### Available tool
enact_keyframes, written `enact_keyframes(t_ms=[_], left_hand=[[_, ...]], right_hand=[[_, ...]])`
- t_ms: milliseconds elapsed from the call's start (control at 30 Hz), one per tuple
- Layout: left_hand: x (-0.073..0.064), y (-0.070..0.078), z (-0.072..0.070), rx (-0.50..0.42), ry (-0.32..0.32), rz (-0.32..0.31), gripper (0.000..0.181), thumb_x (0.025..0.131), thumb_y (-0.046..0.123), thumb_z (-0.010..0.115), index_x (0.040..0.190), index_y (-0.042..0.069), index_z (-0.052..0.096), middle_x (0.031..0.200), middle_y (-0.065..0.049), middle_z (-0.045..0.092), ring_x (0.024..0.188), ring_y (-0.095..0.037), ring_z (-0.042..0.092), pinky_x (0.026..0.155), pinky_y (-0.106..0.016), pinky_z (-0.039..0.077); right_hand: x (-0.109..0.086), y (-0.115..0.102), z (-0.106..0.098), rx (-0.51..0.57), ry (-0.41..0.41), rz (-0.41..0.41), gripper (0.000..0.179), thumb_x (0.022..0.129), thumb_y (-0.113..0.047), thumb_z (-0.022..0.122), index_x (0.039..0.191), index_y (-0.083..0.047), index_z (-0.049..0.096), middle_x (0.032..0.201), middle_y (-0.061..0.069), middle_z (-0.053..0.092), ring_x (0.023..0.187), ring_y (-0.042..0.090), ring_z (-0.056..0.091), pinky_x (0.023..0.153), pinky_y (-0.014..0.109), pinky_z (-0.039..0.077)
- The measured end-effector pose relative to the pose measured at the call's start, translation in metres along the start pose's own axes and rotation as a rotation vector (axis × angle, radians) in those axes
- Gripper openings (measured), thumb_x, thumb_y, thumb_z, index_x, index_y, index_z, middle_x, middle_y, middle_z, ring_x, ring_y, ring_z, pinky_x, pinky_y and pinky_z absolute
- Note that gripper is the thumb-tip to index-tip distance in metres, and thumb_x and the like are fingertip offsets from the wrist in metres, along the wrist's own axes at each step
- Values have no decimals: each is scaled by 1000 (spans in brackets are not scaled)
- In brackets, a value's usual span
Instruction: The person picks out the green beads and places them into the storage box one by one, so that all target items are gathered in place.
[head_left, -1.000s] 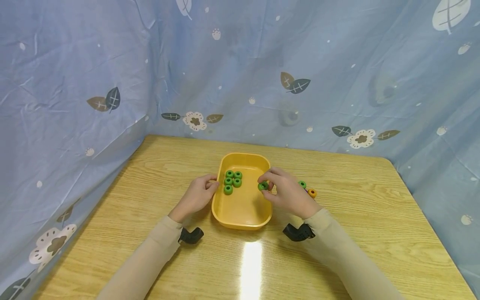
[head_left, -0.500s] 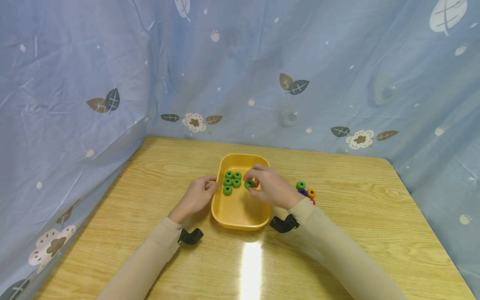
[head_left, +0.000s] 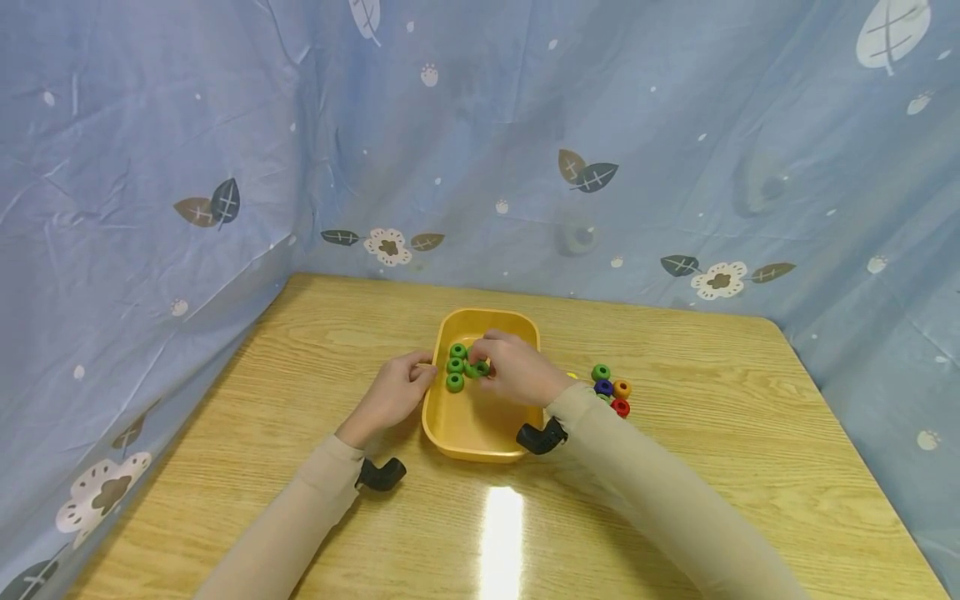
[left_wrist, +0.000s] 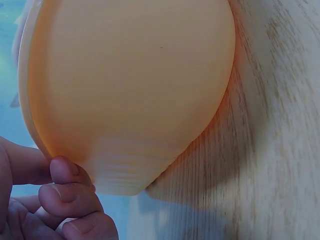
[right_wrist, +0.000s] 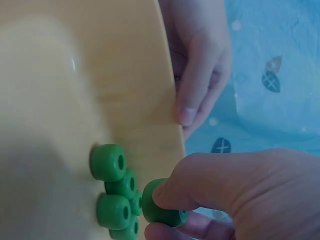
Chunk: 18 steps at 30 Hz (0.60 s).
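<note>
As a wood-grain table [head_left: 712, 467] bears a yellow tray [head_left: 476, 429], a left hand [head_left: 393, 390] grips its left side and a right hand [head_left: 521, 371] pinches a green bead [right_wrist: 158, 215] over it, near other green beads [head_left: 455, 382] inside; multicoloured beads [head_left: 604, 387] lie to the tray's right.

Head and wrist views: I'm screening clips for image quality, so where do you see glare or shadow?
Head view: a white glare strip on the near part of the table, soft shade in the yellow tray near the right hand; left wrist view: dimmer, with shadow on the table beside the tray; right wrist view: dim too, shadow on the tray floor.
</note>
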<state>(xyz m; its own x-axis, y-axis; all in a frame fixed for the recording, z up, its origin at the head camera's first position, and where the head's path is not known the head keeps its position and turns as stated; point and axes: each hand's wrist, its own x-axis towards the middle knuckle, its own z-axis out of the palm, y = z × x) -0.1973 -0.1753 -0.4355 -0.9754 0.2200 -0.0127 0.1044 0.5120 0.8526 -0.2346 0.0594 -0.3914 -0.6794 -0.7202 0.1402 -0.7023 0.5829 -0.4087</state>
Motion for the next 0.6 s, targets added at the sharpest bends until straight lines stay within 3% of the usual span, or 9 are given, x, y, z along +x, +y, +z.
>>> enact_keyframes(t_ms=[267,600], left_hand=[[1,-2,0,0,3,2,39,110,19,51,142,-2,59,108,-16,78,73,-14,60,63,-26,45],[1,-1,-1,-16,-4,-5,39,110,17,50,142,-3,58,100,-15,78,59,-12,51,53,-24,38]], right_hand=[[12,0,13,-70,-39,24,19,87,-3,77,106,-4,76,103,9,69,87,18,57,80,33,52],[22,2,20,-73,-127,103,21,88,-6,81,108,-7,75,106,9,66,89,20,59,83,35,54]])
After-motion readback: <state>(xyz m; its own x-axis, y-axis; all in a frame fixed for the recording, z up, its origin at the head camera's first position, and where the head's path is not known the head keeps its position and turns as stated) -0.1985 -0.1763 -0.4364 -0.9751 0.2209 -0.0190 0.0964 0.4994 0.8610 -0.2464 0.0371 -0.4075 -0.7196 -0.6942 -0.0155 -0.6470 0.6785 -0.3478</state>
